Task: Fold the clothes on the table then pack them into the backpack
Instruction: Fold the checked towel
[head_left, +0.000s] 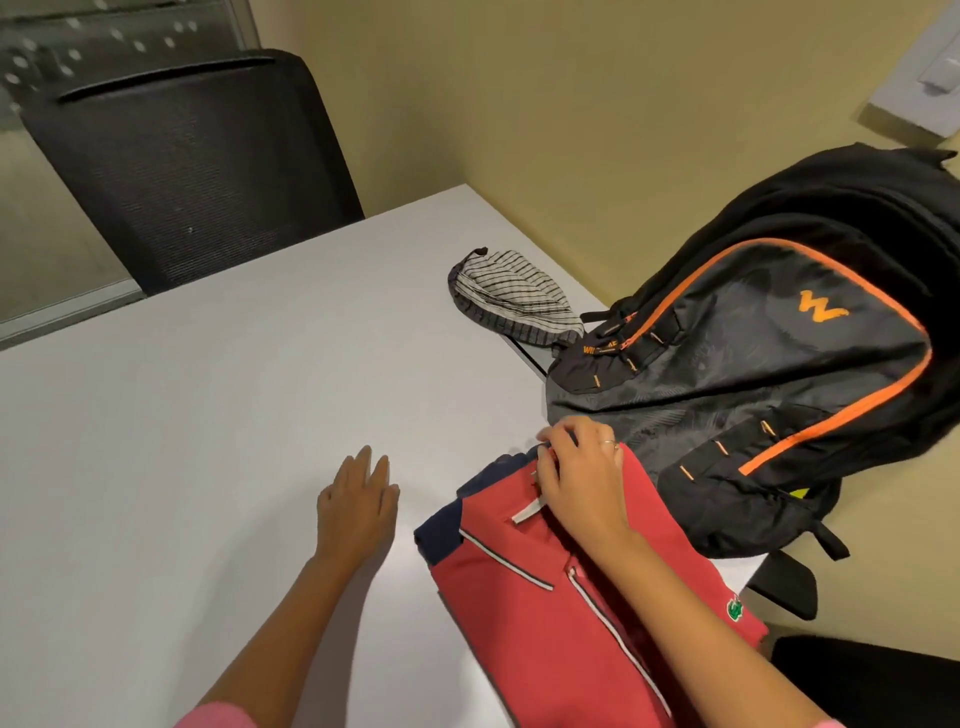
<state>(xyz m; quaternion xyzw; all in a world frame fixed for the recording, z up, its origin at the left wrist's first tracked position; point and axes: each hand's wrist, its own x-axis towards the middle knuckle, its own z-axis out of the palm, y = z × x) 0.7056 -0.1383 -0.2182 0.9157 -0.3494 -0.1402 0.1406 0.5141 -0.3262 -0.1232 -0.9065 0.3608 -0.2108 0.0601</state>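
Right hand (576, 475) rests on the far end of the folded red polo shirt (561, 613), fingers curled and pinching its navy collar edge; left hand (358, 501) lies flat and relaxed on the white table (208, 415), just left of the shirt, holding nothing. Black-and-orange backpack (769, 374) lies at the right table edge, touching the shirt. Striped folded cloth (511, 296) sits farther back, beside the backpack; black mesh chair (192, 166) beyond the table's far left.

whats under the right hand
The right hand rests on the far end of the folded red shirt, its fingers curled at the shirt's edge. The shirt lies on the white table. Whatever the fingers pinch is hidden beneath them.
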